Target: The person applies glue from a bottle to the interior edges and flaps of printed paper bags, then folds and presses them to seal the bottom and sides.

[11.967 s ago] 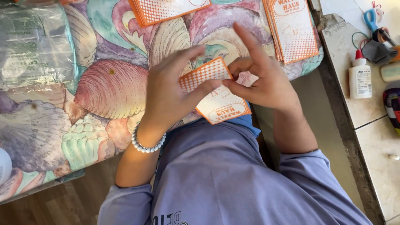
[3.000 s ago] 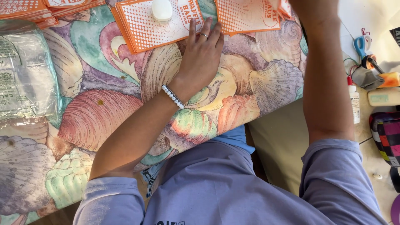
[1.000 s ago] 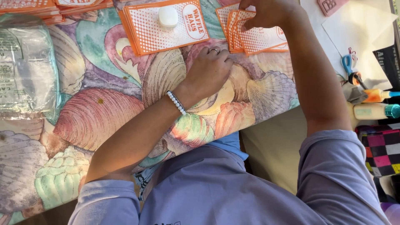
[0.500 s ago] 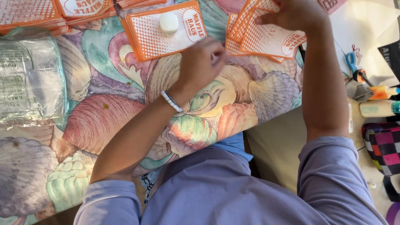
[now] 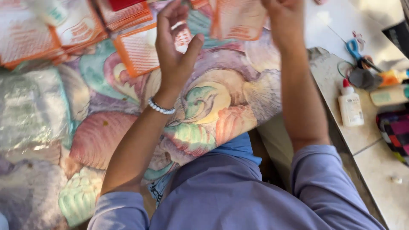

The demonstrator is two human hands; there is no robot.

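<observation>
Both arms reach forward, sleeves pushed to the elbows. The left hand (image 5: 174,47) is raised and open, palm turned inward, fingers loosely curled, thumb spread out to the side. The right hand (image 5: 284,15) is lifted higher at the top edge, fingers closed in a pinch, partly out of view.

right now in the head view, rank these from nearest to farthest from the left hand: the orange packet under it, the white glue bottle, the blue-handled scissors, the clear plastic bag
From the left hand:
1. Orange packet, on the shell-print cloth right beside the palm.
2. Clear plastic bag, down on the left side of the cloth.
3. White glue bottle and blue-handled scissors, both on the counter far right; too close to call.
</observation>
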